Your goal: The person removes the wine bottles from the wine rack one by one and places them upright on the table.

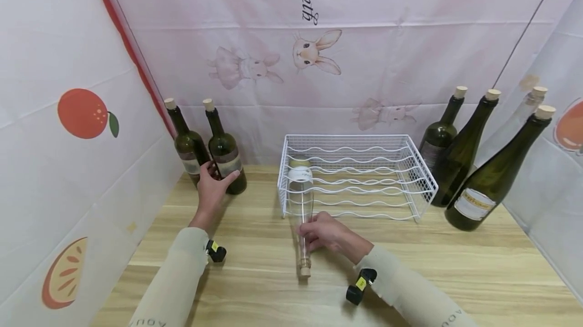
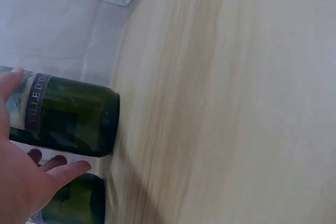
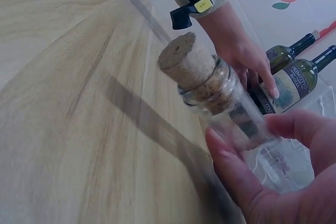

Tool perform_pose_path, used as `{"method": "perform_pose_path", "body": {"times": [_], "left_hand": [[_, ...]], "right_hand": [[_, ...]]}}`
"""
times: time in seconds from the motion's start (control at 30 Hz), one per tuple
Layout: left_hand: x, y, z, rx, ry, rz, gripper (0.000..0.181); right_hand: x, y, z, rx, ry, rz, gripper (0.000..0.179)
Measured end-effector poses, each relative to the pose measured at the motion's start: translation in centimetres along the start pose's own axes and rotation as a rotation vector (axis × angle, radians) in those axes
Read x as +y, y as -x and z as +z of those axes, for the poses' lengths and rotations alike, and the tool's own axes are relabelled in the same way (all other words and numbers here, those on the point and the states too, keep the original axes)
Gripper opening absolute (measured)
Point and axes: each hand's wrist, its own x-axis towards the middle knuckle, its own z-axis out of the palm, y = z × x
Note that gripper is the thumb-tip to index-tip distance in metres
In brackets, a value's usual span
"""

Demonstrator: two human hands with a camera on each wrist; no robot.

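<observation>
A clear glass bottle (image 1: 302, 203) with a cork (image 3: 186, 59) lies with its base inside the white wire rack (image 1: 412, 205) and its neck pointing toward me. My right hand (image 1: 330, 233) pinches its neck between thumb and fingers. On the left, two corked dark green wine bottles stand upright. My left hand (image 1: 211, 190) is around the nearer green bottle (image 2: 79, 116), thumb over its label. The other fingers (image 2: 68, 174) spread loosely between it and the farther green bottle (image 1: 189, 142), with a small gap showing in the left wrist view.
Right of the rack stand more corked bottles: a labelled green one (image 1: 478, 200) in front, other green ones (image 1: 460, 150) behind, and a clear one (image 1: 514, 119). Wavy wires cross the rack. Printed cloth (image 1: 255, 129) hangs behind the wooden table (image 1: 255, 286) and along both sides.
</observation>
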Motion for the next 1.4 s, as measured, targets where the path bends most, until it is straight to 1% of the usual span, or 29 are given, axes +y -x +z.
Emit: {"method": "perform_pose_path", "body": {"times": [0.23, 0.4, 0.53, 0.67, 0.8, 0.9, 1.03, 1.13, 1.33, 1.4], "left_hand": [[0.2, 0.5, -0.5, 0.004, -0.016, 0.006, 0.101], [0.4, 0.8, -0.7, -0.001, -0.022, 0.028, 0.100], [0.5, 1.0, -0.7, -0.008, -0.054, 0.048, 0.102], [0.6, 1.2, -0.6, 0.010, -0.090, 0.074, 0.099], [0.8, 1.4, -0.6, 0.034, -0.118, 0.099, 0.093], [1.1, 1.7, -0.6, 0.040, -0.130, 0.105, 0.090], [1.6, 2.1, -0.6, 0.039, -0.138, 0.115, 0.090], [1.9, 2.5, -0.6, 0.037, -0.154, 0.131, 0.089], [2.2, 3.1, -0.7, 0.038, -0.244, 0.188, 0.086], [2.4, 3.3, -0.7, 0.037, -0.273, 0.208, 0.086]], "right_hand": [[0.0, 0.2, -0.6, -0.008, 0.003, -0.016, 0.014], [-0.1, 0.5, -0.8, -0.022, 0.021, -0.021, 0.013], [-0.2, 0.9, -1.0, -0.031, 0.025, -0.018, 0.013], [-0.4, 1.4, -1.1, -0.044, 0.029, -0.015, 0.012], [-0.5, 2.1, -1.4, -0.044, 0.056, -0.015, 0.013], [-0.3, 2.4, -1.6, -0.034, 0.075, -0.011, 0.017], [-0.1, 2.8, -1.9, -0.025, 0.071, 0.003, 0.026], [0.0, 3.3, -2.1, -0.028, 0.078, 0.011, 0.027], [0.3, 4.1, -2.8, -0.055, 0.100, 0.007, 0.017], [0.3, 4.4, -3.1, -0.067, 0.098, 0.002, 0.016]]}}
